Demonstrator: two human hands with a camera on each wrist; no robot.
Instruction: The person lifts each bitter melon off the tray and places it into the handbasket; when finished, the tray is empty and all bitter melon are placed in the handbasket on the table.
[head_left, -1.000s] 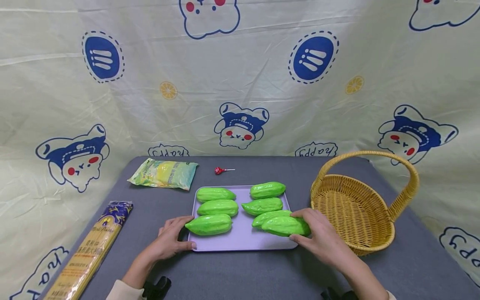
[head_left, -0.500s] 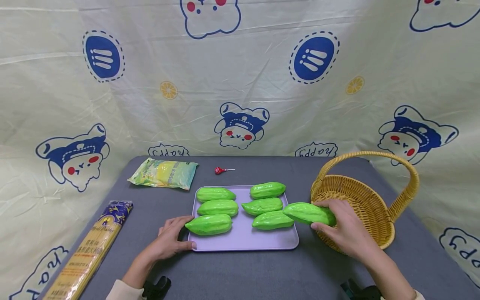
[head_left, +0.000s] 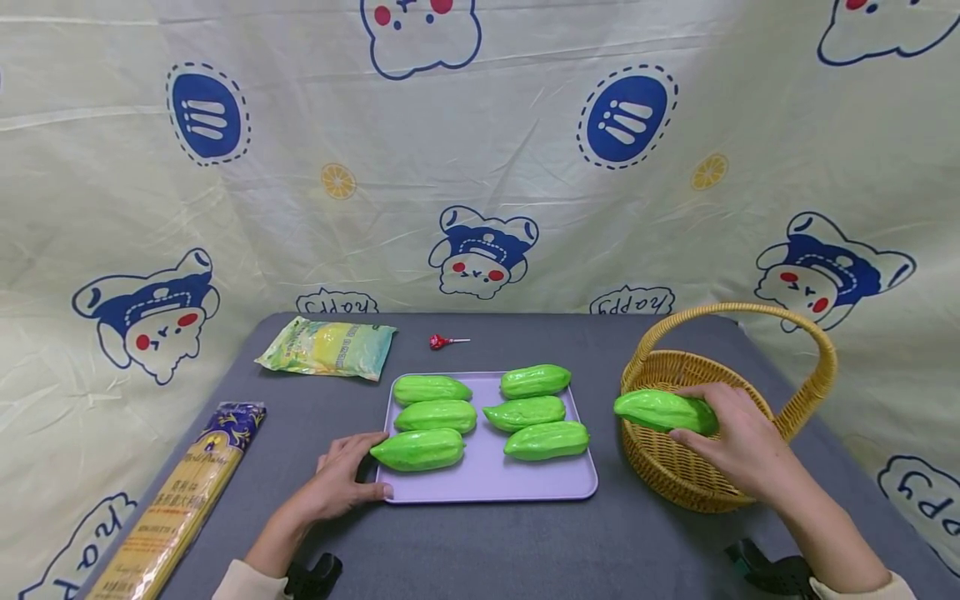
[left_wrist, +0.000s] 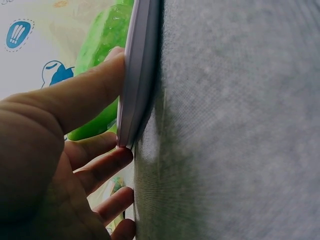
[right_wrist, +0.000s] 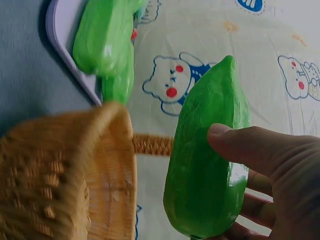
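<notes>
A long, ridged green fruit point(head_left: 663, 412), shaped like a papaya, is in my right hand point(head_left: 738, 437). The hand holds it above the near left side of the wicker basket point(head_left: 660, 475). From the right wrist view, my thumb lies across the near face of this fruit point(right_wrist: 205, 155). My left hand point(head_left: 345, 475) touches the left edge of a lilac tray point(head_left: 487, 487), its thumb and fingertips spaced along the rim point(left_wrist: 137, 85). Several matching green fruits lie on the tray in two columns; the nearest left fruit point(head_left: 418, 450) is beside my left fingers.
Behind the tray are a yellow-green packet point(head_left: 326, 347) and a small red-headed item point(head_left: 438, 341) with a thin stem. A long pack point(head_left: 183, 500), apparently of noodles, lies at the left edge of the grey table point(head_left: 480, 546). The basket's handle point(head_left: 738, 308) arches high.
My right hand has carried the green fruit rightward from the tray's near right corner to over the basket. The left hand and tray have stayed put.
</notes>
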